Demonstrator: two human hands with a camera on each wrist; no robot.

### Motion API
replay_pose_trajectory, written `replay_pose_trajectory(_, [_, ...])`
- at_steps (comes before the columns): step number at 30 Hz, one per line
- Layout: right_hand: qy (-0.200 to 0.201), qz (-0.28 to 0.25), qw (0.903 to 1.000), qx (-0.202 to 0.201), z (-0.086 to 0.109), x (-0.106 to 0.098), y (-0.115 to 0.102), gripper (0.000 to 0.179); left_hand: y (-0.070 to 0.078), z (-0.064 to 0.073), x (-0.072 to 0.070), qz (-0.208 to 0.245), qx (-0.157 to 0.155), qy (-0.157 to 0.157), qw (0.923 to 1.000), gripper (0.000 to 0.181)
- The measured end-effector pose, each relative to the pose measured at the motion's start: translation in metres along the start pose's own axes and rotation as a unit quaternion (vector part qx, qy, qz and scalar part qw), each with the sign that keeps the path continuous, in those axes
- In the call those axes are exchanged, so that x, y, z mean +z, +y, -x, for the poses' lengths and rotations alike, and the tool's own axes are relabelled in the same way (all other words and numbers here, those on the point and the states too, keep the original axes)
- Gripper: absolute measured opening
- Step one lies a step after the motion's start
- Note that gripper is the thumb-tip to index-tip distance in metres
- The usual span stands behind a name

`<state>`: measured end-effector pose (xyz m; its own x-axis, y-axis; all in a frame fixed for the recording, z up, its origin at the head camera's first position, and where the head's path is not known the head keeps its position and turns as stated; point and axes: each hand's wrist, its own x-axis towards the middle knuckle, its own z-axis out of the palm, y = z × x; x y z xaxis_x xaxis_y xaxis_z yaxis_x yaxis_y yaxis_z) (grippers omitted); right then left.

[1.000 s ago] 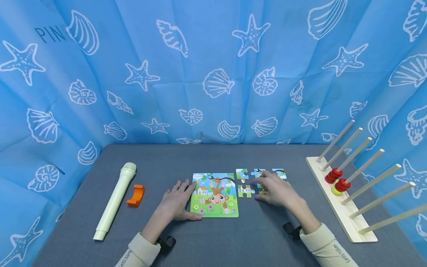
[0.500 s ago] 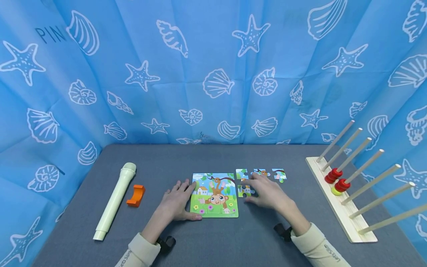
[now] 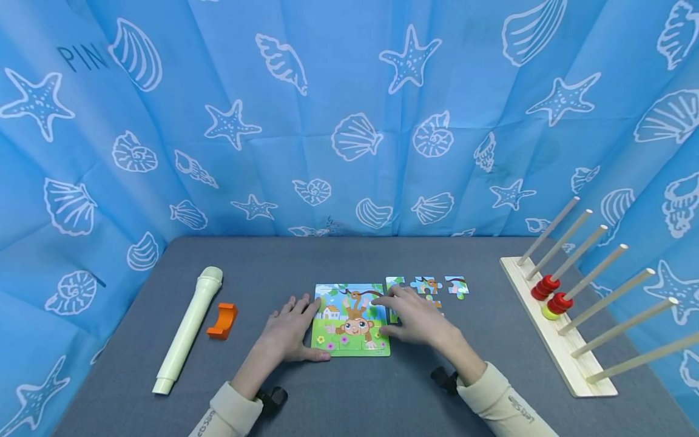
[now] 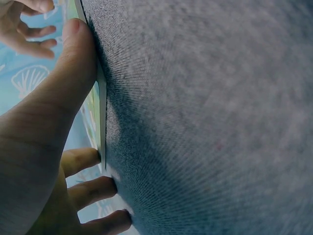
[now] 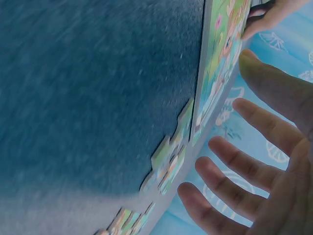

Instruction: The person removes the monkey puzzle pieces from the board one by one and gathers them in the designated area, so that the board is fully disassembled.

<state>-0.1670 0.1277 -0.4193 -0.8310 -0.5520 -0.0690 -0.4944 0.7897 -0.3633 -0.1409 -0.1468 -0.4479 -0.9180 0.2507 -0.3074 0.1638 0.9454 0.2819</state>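
A square monkey jigsaw puzzle [image 3: 349,340] lies flat mid-table in the head view. My left hand [image 3: 289,331] rests along its left side, fingers spread and thumb at the near left corner; the left wrist view shows this thumb [image 4: 78,56] against the puzzle's edge [image 4: 101,122]. Over the right edge of the puzzle hovers my right hand [image 3: 417,318], fingers spread and apart, as its fingers [image 5: 244,164] in the right wrist view show. Several loose jigsaw pieces [image 3: 426,284] lie right of the puzzle, some partly hidden beneath that hand.
To the left are a pale green toy microphone [image 3: 188,331] and an orange curved block [image 3: 222,320]. On the right stands a wooden peg rack [image 3: 562,328] with tall slanting pegs and red and yellow rings [image 3: 558,304]. A blue seashell curtain [image 3: 349,121] hangs behind the table.
My right hand has moved left, from over the loose pieces to the puzzle's right edge, uncovering pieces at the back right. My left hand has stayed in place.
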Motion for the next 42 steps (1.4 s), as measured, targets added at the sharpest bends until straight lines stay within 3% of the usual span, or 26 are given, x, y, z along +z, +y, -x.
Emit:
replay_pose_trajectory(11, [-0.052, -0.029, 0.9979, -0.026, -0.017, 0.012, -0.008, 0.056, -0.001, 0.000, 0.001, -0.007, 0.002, 0.002, 1.0000, 0.111])
replay_pose_trajectory(21, [-0.078, -0.023, 0.9967, 0.008, -0.024, 0.012, -0.015, 0.060, 0.001, 0.000, 0.001, -0.002, 0.003, 0.006, 1.0000, 0.111])
replay_pose_trajectory(32, [-0.075, -0.027, 0.9964, 0.029, -0.025, 0.012, -0.016, 0.057, 0.000, -0.001, 0.000, -0.004, -0.004, 0.002, 1.0000, 0.110])
replay_pose_trajectory(42, [-0.052, 0.012, 0.9978, 0.039, -0.023, 0.012, -0.019, 0.061, 0.002, -0.002, -0.001, -0.011, -0.008, -0.005, 0.9999, 0.112])
